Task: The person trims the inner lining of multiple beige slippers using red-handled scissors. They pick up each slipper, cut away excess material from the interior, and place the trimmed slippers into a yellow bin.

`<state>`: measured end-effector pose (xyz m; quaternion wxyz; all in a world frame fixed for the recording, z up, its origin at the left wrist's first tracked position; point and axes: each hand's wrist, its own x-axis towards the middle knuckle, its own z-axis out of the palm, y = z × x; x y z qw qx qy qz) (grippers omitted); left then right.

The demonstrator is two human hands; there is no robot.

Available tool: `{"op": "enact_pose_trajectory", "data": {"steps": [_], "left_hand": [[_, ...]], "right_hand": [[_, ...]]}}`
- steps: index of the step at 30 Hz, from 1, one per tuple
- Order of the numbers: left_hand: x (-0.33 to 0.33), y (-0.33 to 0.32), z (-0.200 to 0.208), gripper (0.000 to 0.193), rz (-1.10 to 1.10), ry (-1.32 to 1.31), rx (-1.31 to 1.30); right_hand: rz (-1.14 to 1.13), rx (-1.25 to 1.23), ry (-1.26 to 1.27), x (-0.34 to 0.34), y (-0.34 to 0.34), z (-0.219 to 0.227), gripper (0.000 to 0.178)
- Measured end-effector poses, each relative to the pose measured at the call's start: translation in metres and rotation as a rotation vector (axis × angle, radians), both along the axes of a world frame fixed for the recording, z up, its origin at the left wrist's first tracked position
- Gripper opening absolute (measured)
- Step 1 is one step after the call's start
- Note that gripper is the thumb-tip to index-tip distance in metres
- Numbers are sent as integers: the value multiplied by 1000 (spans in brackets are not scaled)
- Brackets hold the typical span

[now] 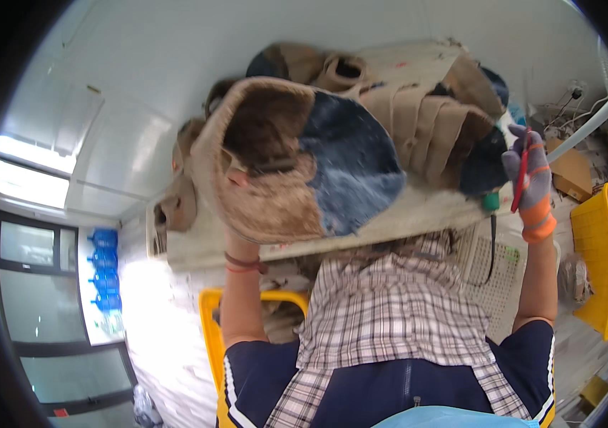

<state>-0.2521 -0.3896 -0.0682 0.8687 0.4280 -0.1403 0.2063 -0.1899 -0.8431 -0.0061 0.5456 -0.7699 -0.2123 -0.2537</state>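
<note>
My left hand [238, 177] grips a large, fuzzy brown-and-navy hat-like piece [357, 167] by its left side, holding it up close with its hollow side toward me. A fingertip shows at the inner edge; the rest of the hand is hidden behind the fabric. Inside the hollow lies a dark strip [274, 165]. Out to the right, my right hand [533, 184], in a grey glove with orange bands, is closed around a slender red tool [522, 171] whose exact kind I cannot make out. Left of that hand, a row of nested brown-and-navy pieces [418, 132] lies on the table.
More brown pieces [175, 207] lie along the left and back of the pale table [261, 258]. A green-ended item [491, 202] with a black cord hangs at the table's front edge. Yellow crates [607, 250] stand at right; another yellow crate [210, 314] sits by my left arm.
</note>
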Motion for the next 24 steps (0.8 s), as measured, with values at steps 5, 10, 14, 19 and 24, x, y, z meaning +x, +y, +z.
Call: {"op": "enact_pose_trajectory", "data": {"steps": [5, 10, 14, 19, 24], "left_hand": [[-74, -56, -107, 15, -104, 243, -201], [-89, -86, -155, 15, -152, 397, -324], [-94, -87, -173, 17, -202, 444, -373], [-90, -93, -175, 15, -252, 417, -428], [-91, -94, -177, 16, -233, 424, -448]], "right_hand": [[12, -709, -234, -33, 61, -32, 34], [156, -1024, -267, -2, 79, -90, 36], [231, -1091, -273, 1, 93, -101, 36], [346, -1140, -268, 1, 105, -100, 33], [278, -1327, -194, 0, 117, -104, 36]]}}
